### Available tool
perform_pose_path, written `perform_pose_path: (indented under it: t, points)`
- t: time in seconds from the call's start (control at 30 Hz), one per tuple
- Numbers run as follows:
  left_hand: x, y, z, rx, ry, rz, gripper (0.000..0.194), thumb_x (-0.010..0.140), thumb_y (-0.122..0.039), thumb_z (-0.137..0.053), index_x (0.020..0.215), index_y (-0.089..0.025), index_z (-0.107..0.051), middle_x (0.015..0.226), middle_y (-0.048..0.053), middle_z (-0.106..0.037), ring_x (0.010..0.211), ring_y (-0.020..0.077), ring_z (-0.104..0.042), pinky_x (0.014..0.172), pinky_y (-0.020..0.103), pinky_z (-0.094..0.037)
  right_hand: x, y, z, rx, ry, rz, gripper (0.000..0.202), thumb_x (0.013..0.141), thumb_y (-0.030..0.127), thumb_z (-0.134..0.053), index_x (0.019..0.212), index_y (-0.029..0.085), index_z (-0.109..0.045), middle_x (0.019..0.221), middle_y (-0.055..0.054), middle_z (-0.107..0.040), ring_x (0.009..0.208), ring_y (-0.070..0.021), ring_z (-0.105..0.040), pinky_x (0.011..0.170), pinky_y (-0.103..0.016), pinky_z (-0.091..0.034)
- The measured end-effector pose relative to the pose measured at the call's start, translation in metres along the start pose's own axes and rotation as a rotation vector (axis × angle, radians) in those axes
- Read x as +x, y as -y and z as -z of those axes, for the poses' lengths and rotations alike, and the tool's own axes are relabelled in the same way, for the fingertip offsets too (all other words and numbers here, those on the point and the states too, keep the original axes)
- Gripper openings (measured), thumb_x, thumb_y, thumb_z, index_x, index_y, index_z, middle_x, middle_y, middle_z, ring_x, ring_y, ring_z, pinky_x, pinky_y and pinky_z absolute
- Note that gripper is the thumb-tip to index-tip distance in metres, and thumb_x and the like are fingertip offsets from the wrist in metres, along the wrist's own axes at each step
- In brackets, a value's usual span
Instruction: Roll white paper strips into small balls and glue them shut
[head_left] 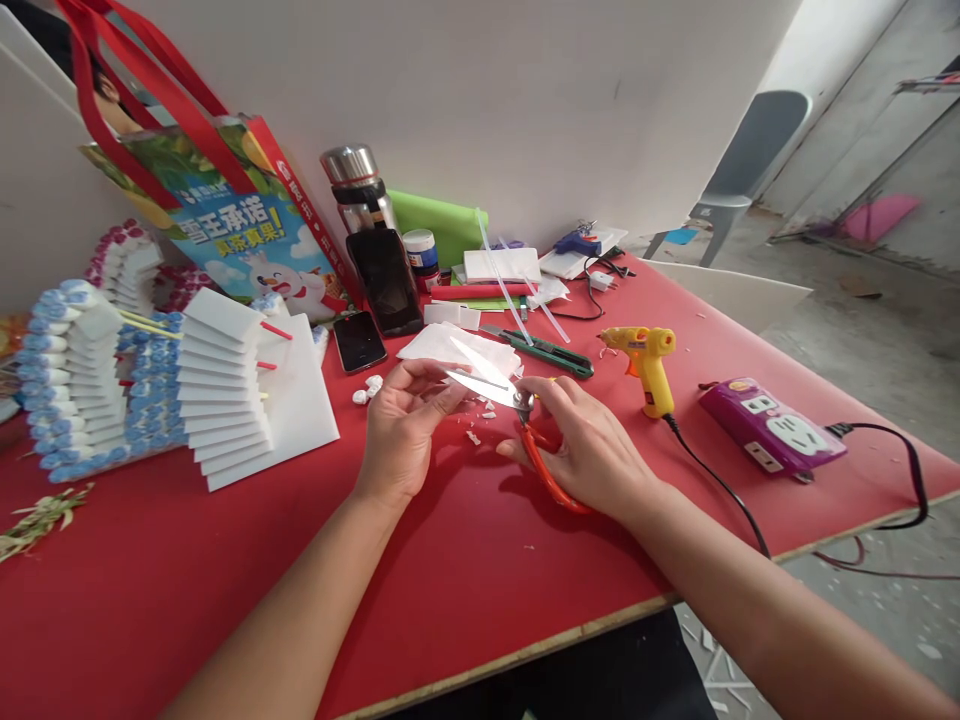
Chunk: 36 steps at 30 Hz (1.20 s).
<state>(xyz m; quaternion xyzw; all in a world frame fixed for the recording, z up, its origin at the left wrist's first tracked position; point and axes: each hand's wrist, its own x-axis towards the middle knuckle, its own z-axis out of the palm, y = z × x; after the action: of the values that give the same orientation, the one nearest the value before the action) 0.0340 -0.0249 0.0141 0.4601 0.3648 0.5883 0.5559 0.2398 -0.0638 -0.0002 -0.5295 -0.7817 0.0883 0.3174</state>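
Red-handled scissors (546,470) are in my right hand (589,440), their blades parted and pointing left. The blade tips reach the fingers of my left hand (403,425). Those fingers are pinched together, and what they hold is too small to make out. Behind the blades lies a stack of thin white sheets (427,345), with small white scraps (472,437) in front of it. Crumpled white bits (366,391) rest left of my left hand. Just beyond the scissors is a green utility knife (551,354).
A yellow glue gun (646,365) and purple power strip (772,425) are at right on the red table (465,600). Phones (360,342), a steel flask (356,185), a printed bag (247,230) and fanned white pieces (225,400) stand at left. Behind the bag, a person partly shows.
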Motion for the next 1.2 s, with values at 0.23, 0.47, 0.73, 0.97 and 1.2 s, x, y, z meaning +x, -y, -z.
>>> perform_pose_path:
  t: [0.23, 0.47, 0.73, 0.97, 1.2]
  points:
    - [-0.0008, 0.0067, -0.0004, 0.027, -0.026, -0.04, 0.024, 0.072, -0.019, -0.085, 0.093, -0.02, -0.074, 0.102, 0.002, -0.072, 0.095, 0.0148, -0.067, 0.089, 0.026, -0.055, 0.0009, 0.0017, -0.0038, -0.069, 0.017, 0.012, 0.053, 0.091, 0.058, -0.06, 0.126, 0.018, -0.055, 0.098, -0.011, -0.061, 0.089, -0.0278, -0.062, 0.075, -0.037, -0.049]
    - [-0.0009, 0.0051, -0.0032, -0.047, -0.007, 0.027, 0.02, 0.073, -0.021, -0.084, 0.091, -0.019, -0.076, 0.092, 0.002, -0.073, 0.088, 0.0158, -0.069, 0.088, 0.031, -0.057, 0.0007, 0.0004, -0.0051, -0.093, -0.016, 0.019, 0.05, 0.092, 0.056, -0.06, 0.125, 0.019, -0.056, 0.1, -0.012, -0.063, 0.091, -0.0279, -0.063, 0.072, -0.036, -0.046]
    - [-0.0002, 0.0055, -0.0029, -0.07, -0.005, 0.052, 0.02, 0.073, -0.019, -0.084, 0.091, -0.018, -0.075, 0.09, 0.001, -0.073, 0.087, 0.015, -0.069, 0.089, 0.031, -0.057, 0.0009, 0.0013, -0.0041, -0.087, -0.006, 0.015, 0.046, 0.095, 0.053, -0.057, 0.123, 0.017, -0.058, 0.097, -0.012, -0.065, 0.089, -0.0275, -0.064, 0.069, -0.035, -0.045]
    - [0.0002, 0.0061, -0.003, -0.079, -0.002, 0.06, 0.022, 0.073, -0.021, -0.084, 0.092, -0.019, -0.075, 0.096, 0.002, -0.075, 0.089, 0.0167, -0.07, 0.092, 0.035, -0.057, 0.0002, 0.001, -0.0047, -0.095, 0.01, 0.006, 0.045, 0.095, 0.052, -0.056, 0.124, 0.017, -0.057, 0.093, -0.01, -0.064, 0.079, -0.024, -0.062, 0.063, -0.032, -0.041]
    - [0.0004, 0.0073, -0.0014, -0.064, 0.02, 0.05, 0.02, 0.076, -0.021, -0.082, 0.095, -0.018, -0.075, 0.095, 0.004, -0.076, 0.091, 0.0193, -0.072, 0.093, 0.038, -0.058, -0.0004, -0.0013, -0.0051, -0.121, -0.01, 0.03, 0.043, 0.096, 0.052, -0.055, 0.121, 0.017, -0.059, 0.09, -0.009, -0.065, 0.076, -0.023, -0.061, 0.061, -0.031, -0.039]
